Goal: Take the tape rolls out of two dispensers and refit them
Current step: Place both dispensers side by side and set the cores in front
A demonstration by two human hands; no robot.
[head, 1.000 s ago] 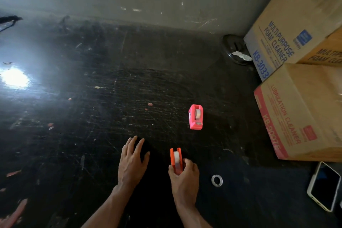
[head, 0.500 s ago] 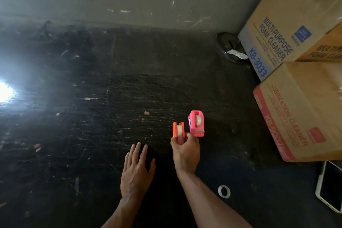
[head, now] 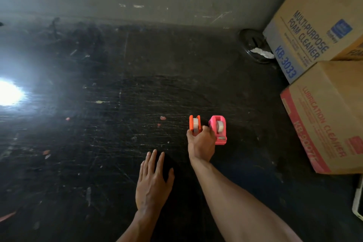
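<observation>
An orange tape dispenser (head: pixel 194 124) with a white roll in it stands upright on the dark floor, and my right hand (head: pixel 200 142) grips its near end. Just to its right stands a pink tape dispenser (head: pixel 219 128), also with a roll fitted, almost touching my right hand. My left hand (head: pixel 153 180) lies flat on the floor nearer to me, fingers spread, holding nothing.
Two cardboard boxes stand at the right: a foam cleaner box (head: pixel 318 23) and a lubrication cleaner box (head: pixel 326 116). A dark round object (head: pixel 255 45) lies by the wall. A white-edged phone (head: pixel 358 202) shows at the right edge. Bright glare (head: pixel 7 92) covers the floor at left.
My right hand has carried the orange dispenser forward from near my body and set it beside the pink one. The loose white ring has left the view. My left hand stayed flat.
</observation>
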